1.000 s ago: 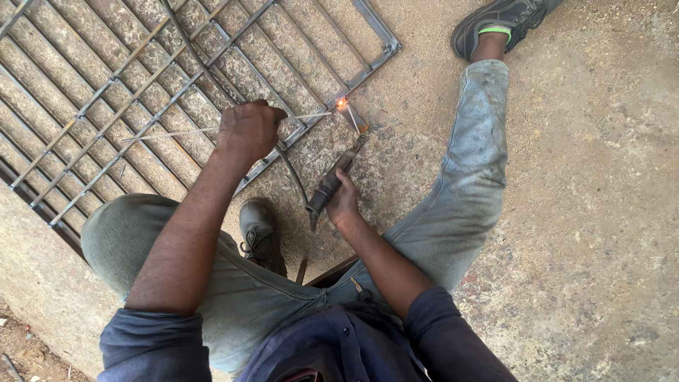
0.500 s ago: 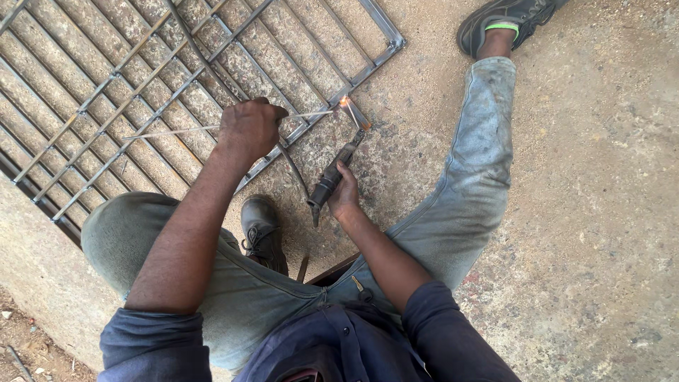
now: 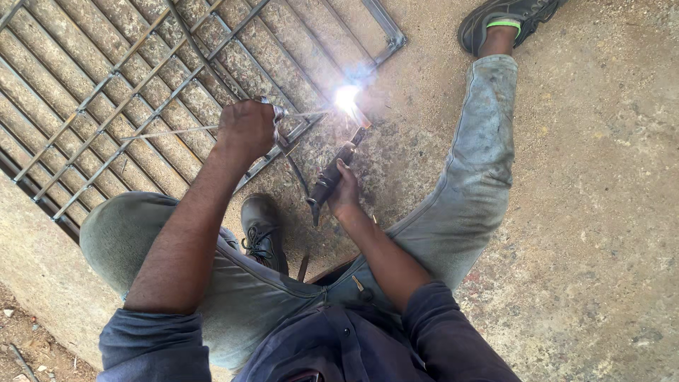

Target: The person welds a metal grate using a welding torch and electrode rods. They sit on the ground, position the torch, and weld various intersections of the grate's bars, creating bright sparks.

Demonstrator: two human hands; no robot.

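1. Left hand [image 3: 245, 129] closed in a firm grip around a thin metal rod [image 3: 170, 131], held level across the metal grate [image 3: 106, 78].
2. Right hand [image 3: 344, 192] wrapped tight around the dark electrode holder [image 3: 332, 175], angled up toward the grate's lower edge.
3. Bright white arc [image 3: 347, 97] at the electrode tip, right on the frame bar near the grate's corner.
4. Grate flat on the concrete floor [image 3: 601, 177], ahead of the bent knees.
5. Black shoe [image 3: 262, 228] tucked just below the grate; other shoe [image 3: 506, 18] stretched far out to the right.

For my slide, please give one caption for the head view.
Right hand holds welding tool sparking at metal grate; left hand steadies it.
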